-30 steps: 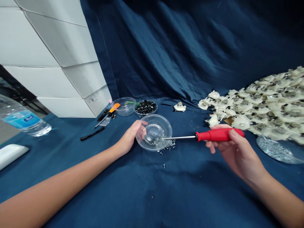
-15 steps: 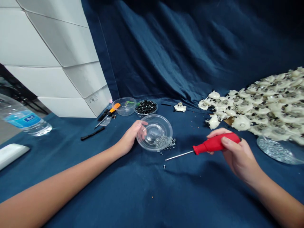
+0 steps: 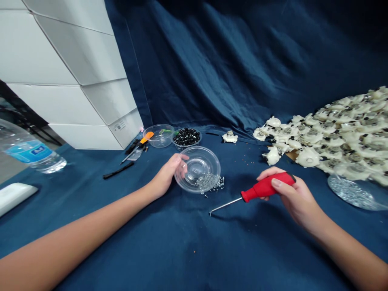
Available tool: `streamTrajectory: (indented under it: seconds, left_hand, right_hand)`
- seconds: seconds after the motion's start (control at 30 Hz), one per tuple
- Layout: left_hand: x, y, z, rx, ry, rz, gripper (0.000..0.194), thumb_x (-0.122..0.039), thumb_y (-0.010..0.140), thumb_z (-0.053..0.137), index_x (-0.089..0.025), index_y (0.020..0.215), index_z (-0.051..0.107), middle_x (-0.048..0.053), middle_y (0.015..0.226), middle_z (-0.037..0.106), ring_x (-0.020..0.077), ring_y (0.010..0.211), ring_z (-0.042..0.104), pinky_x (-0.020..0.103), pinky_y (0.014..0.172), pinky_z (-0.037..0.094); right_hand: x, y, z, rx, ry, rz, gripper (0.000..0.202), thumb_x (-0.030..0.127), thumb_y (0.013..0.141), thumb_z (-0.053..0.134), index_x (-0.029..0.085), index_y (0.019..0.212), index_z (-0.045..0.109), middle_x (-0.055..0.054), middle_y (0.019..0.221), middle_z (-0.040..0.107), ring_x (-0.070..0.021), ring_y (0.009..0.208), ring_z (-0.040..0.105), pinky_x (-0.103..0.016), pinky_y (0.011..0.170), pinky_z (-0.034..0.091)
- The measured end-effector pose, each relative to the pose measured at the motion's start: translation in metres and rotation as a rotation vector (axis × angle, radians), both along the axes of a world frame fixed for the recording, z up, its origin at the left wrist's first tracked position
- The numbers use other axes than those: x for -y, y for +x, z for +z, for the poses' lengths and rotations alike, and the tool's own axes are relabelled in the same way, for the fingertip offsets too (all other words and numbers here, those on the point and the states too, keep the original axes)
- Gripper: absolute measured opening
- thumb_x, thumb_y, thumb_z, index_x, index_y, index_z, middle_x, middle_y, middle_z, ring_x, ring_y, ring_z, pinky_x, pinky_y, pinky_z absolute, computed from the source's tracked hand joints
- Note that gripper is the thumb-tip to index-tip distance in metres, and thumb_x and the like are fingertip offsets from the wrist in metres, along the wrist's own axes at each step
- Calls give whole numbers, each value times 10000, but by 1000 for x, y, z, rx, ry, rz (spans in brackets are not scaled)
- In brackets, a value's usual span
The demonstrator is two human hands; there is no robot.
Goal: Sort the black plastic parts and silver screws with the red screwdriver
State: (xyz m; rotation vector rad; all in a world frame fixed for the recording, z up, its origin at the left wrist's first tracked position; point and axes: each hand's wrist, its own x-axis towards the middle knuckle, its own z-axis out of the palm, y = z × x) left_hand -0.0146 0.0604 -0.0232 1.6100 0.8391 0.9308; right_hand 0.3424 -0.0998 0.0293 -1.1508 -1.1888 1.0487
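Observation:
My left hand (image 3: 169, 171) grips the left rim of a clear plastic bowl (image 3: 197, 155), which tilts toward me. Small silver screws (image 3: 216, 184) lie at the bowl's lower right, some seen through its wall and some on the cloth. In my right hand (image 3: 291, 192) is a screwdriver (image 3: 266, 188) with a red handle, its fingers closed around the grip. The thin metal shaft points left and down. Its tip meets a single small screw (image 3: 210, 214) on the cloth, in front of the bowl.
Behind the bowl stand a tub of black parts (image 3: 187, 137) and a clear lid or dish (image 3: 159, 137). Cream plastic parts (image 3: 330, 133) are heaped at right, beside a bag of screws (image 3: 351, 192). At left are white boxes (image 3: 75, 101) and a water bottle (image 3: 33, 151).
My right hand has moved left and slightly down with the screwdriver, bringing its tip onto the lone screw. The left hand and bowl have stayed put.

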Motion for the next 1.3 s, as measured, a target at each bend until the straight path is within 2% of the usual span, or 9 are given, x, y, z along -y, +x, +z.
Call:
streamTrajectory:
  seconds: [0.17, 0.43, 0.53, 0.63, 0.8, 0.97, 1.07, 1.2, 1.3]
  left_hand:
    - [2, 1, 2, 8, 1, -3, 534, -676, 1078, 428, -203, 1261, 595, 24, 867, 686, 182, 705, 629, 305, 628, 489]
    - [3, 2, 5, 28, -22, -12, 519, -670, 1066, 467, -208, 1264, 593, 18, 870, 684, 166, 712, 622, 277, 603, 485]
    - [4, 3, 5, 46, -32, -16, 507, -660, 1065, 484, -205, 1263, 590, 17, 879, 682, 157, 706, 622, 275, 606, 489]
    - [3, 3, 4, 52, -28, -20, 492, -646, 1070, 483, -205, 1261, 588, 15, 875, 682, 157, 700, 622, 279, 606, 490]
    - [3, 2, 4, 35, -20, -22, 486, -635, 1077, 464, -205, 1268, 584, 20, 870, 679, 169, 707, 626, 277, 594, 486]
    - [3, 3, 5, 38, -38, -14, 514, -661, 1061, 475, -199, 1261, 578, 22, 862, 673, 170, 695, 620, 271, 577, 480]
    - [3, 3, 5, 27, -34, -10, 521, -668, 1063, 466, -201, 1267, 574, 24, 870, 677, 174, 702, 623, 271, 572, 477]
    - [3, 3, 6, 11, -27, -2, 521, -668, 1065, 455, -206, 1271, 577, 26, 881, 681, 181, 695, 624, 284, 574, 480]
    - [4, 3, 8, 3, -28, 4, 514, -663, 1072, 439, -213, 1273, 584, 22, 885, 679, 182, 695, 625, 289, 580, 485]
  right_hand:
    - [0, 1, 3, -51, -2, 25, 278, 483, 940, 781, 217, 1016, 805, -39, 814, 759, -171, 659, 662, -261, 623, 573]
    - [-3, 7, 9, -134, 63, 135, 332, 512, 1039, 631, 235, 1129, 792, -81, 792, 797, -230, 685, 722, -320, 619, 596]
    - [-3, 6, 8, -127, 104, 74, 359, 527, 1045, 631, 241, 1202, 781, -85, 879, 812, -228, 713, 726, -336, 656, 606]
    - [-5, 9, 3, 7, 168, -32, 352, 477, 1000, 733, 235, 1251, 778, -70, 900, 803, -227, 719, 722, -357, 715, 617]
    - [-7, 15, -4, 82, 240, -115, 390, 520, 996, 724, 249, 1271, 779, -72, 980, 802, -255, 803, 735, -409, 830, 608]
    - [-4, 11, 1, 50, 222, -119, 345, 505, 987, 738, 273, 1239, 785, -72, 1020, 792, -268, 863, 732, -415, 838, 606]
    - [-3, 7, 8, -41, 203, -123, 315, 510, 1031, 654, 290, 1214, 785, -74, 956, 789, -277, 834, 732, -423, 773, 611]
    - [-7, 10, 16, -185, 194, -197, 346, 470, 1056, 539, 282, 994, 824, -62, 773, 736, -247, 639, 674, -392, 583, 554]
    - [-9, 16, 16, -183, 235, -297, 314, 438, 1006, 609, 263, 841, 812, -52, 740, 693, -213, 593, 615, -368, 545, 512]
